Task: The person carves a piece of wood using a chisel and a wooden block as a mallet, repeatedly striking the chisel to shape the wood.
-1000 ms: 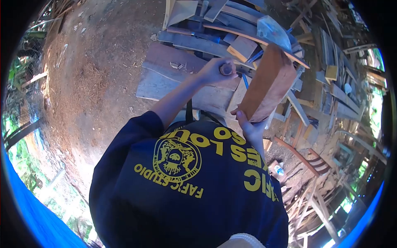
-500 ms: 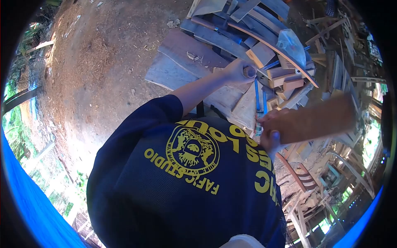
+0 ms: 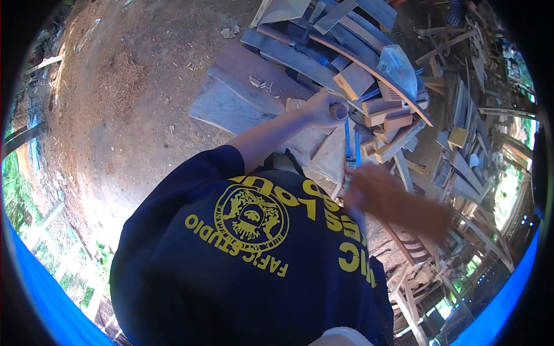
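Observation:
My left hand (image 3: 321,111) is closed round a tool with a wooden handle, whose round butt end (image 3: 339,111) points up at me. Its working end is hidden below the hand. Nearer my body, my right hand (image 3: 365,187) grips one end of a flat brown wooden block (image 3: 418,215), blurred by motion. The block's free end points right, apart from the tool handle. Under and beside my left hand lie pale wooden boards (image 3: 309,141). A blue-handled tool (image 3: 352,141) lies between my two hands.
Ahead is a pile of offcuts (image 3: 353,81), with a long curved wooden strip (image 3: 375,72) and a clear plastic bag (image 3: 398,69). Wide planks (image 3: 242,86) lie on the dirt ground (image 3: 138,98). More scrap wood (image 3: 461,155) is stacked at the right.
My right hand has swung the wooden block down and closer to my body. The left hand keeps its grip on the handle. The whole view has shifted slightly.

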Demonstrator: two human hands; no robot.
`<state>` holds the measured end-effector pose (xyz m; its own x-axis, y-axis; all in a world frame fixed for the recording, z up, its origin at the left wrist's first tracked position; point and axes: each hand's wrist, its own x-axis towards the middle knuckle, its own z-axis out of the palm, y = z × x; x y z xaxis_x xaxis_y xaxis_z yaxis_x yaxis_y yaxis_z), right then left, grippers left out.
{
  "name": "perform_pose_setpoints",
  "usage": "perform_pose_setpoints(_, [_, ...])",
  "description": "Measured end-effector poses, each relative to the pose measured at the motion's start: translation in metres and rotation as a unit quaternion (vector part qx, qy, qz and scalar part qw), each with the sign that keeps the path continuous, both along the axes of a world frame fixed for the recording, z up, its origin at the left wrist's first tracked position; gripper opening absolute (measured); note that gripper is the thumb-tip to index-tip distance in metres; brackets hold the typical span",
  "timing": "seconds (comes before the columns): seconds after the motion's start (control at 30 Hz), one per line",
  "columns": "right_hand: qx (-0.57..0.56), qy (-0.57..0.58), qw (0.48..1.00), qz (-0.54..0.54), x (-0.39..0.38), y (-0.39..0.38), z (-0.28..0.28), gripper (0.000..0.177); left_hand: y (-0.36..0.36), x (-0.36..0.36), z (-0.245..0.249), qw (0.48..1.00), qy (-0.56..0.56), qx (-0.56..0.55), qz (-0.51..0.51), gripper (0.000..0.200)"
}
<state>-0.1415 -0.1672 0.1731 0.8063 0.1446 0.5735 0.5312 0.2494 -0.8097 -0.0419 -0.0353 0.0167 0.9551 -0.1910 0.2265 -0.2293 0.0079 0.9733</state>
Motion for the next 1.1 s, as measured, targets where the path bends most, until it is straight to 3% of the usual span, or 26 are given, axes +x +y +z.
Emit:
perform_pose_setpoints(0.03, [-0.186, 0.272, 0.944, -0.017, -0.004, 0.0, -0.018, 0.034, -0.003, 0.002, -0.006, 1.0, -0.015, 0.011, 0.0, 0.015])
perform_pose_setpoints(0.07, [-0.352, 0.513, 0.782, -0.034, -0.002, 0.006, -0.021, 0.038, -0.003, 0.005, -0.006, 0.999, -0.031, 0.022, 0.002, 0.015])
perform_pose_setpoints(0.1, [-0.294, 0.551, 0.779, -0.054, -0.006, 0.009, -0.019, 0.037, -0.004, 0.002, -0.007, 0.999, -0.009, -0.052, -0.012, 0.017])
perform_pose_setpoints(0.13, [-0.237, 0.581, 0.776, -0.069, -0.001, 0.011, -0.013, 0.038, -0.003, 0.004, -0.007, 0.998, -0.012, -0.055, -0.007, 0.017])
perform_pose_setpoints(0.2, [-0.184, 0.508, 0.838, -0.073, 0.0, 0.018, 0.021, 0.036, 0.005, -0.005, 0.012, 1.0, 0.007, -0.027, -0.001, 0.018])
perform_pose_setpoints(0.23, [-0.201, 0.452, 0.857, -0.144, -0.002, 0.02, 0.031, 0.034, 0.005, -0.005, 0.01, 1.0, 0.007, -0.028, -0.001, 0.018])
perform_pose_setpoints(0.27, [-0.202, 0.452, 0.857, -0.144, -0.002, 0.019, 0.031, 0.034, 0.004, -0.004, 0.008, 1.0, 0.025, -0.009, -0.005, 0.018])
perform_pose_setpoints(0.37, [-0.067, 0.154, 0.986, -0.019, 0.007, 0.008, 0.028, 0.041, 0.002, -0.004, 0.003, 0.999, 0.037, 0.008, -0.009, 0.018])
perform_pose_setpoints(0.4, [-0.018, 0.046, 0.998, 0.026, 0.011, 0.005, 0.025, 0.043, 0.004, -0.004, 0.005, 1.0, 0.028, 0.009, -0.006, 0.018])
perform_pose_setpoints(0.43, [-0.118, 0.007, 0.993, 0.004, 0.001, -0.01, 0.0, 0.043, 0.004, -0.005, 0.008, 1.0, 0.021, 0.021, 0.003, 0.018])
perform_pose_setpoints(0.47, [-0.118, 0.006, 0.993, 0.004, -0.004, -0.004, -0.008, 0.043, 0.005, -0.002, 0.005, 1.0, 0.02, 0.021, 0.004, 0.018])
perform_pose_setpoints(0.5, [-0.297, 0.217, 0.929, -0.044, -0.01, 0.009, -0.016, 0.041, 0.004, 0.0, -0.001, 1.0, -0.006, 0.013, -0.01, 0.019])
perform_pose_setpoints(0.53, [-0.451, 0.41, 0.788, -0.089, -0.015, 0.017, -0.018, 0.039, 0.003, 0.001, -0.006, 0.999, -0.031, 0.005, -0.024, 0.019])
perform_pose_setpoints(0.57, [-0.45, 0.411, 0.788, -0.088, -0.015, 0.019, -0.009, 0.039, -0.002, 0.001, -0.007, 0.998, -0.036, 0.048, 0.024, 0.019])
perform_pose_setpoints(0.63, [-0.27, 0.614, 0.734, -0.108, -0.017, 0.01, 0.019, 0.038, -0.001, -0.004, 0.001, 0.999, -0.015, 0.029, 0.032, 0.015])
perform_pose_setpoints(0.7, [-0.268, 0.431, 0.856, -0.102, -0.048, -0.101, -0.023, 0.041, 0.004, -0.006, 0.011, 0.998, -0.026, 0.038, 0.045, 0.012])
perform_pose_setpoints(0.73, [-0.27, 0.433, 0.854, -0.103, -0.034, -0.087, 0.007, 0.041, 0.003, -0.006, 0.01, 0.998, -0.023, 0.035, 0.044, 0.012])
perform_pose_setpoints(0.8, [-0.289, 0.196, 0.928, 0.133, 0.017, -0.038, 0.089, 0.021, 0.0, -0.007, 0.009, 0.998, -0.016, 0.019, 0.055, 0.012])
perform_pose_setpoints(0.83, [-0.19, 0.088, 0.977, 0.04, 0.009, -0.017, 0.063, 0.034, -0.002, -0.009, 0.009, 0.998, -0.014, 0.018, 0.055, 0.012])
perform_pose_setpoints(0.87, [-0.084, -0.025, 0.995, -0.054, 0.003, 0.012, 0.033, 0.047, -0.004, -0.01, 0.007, 0.996, -0.032, 0.026, 0.074, 0.013])
perform_pose_setpoints(0.9, [-0.085, -0.023, 0.995, -0.055, 0.042, 0.039, 0.022, 0.047, -0.006, -0.012, 0.005, 0.994, -0.048, 0.033, 0.09, 0.013])
perform_pose_setpoints(0.93, [-0.183, 0.007, 0.983, 0.006, 0.079, 0.073, 0.014, 0.049, -0.008, -0.013, 0.003, 0.994, -0.046, 0.032, 0.09, 0.013])
perform_pose_setpoints(1.0, [-0.367, 0.066, 0.919, 0.126, 0.081, 0.076, 0.031, 0.054, -0.012, -0.017, -0.001, 0.992, -0.043, -0.021, 0.12, 0.017])
perform_pose_setpoints(1.1, [-0.597, 0.143, 0.731, 0.298, 0.088, 0.069, 0.058, 0.06, -0.009, -0.015, 0.0, 0.989, -0.064, -0.004, 0.134, 0.017])
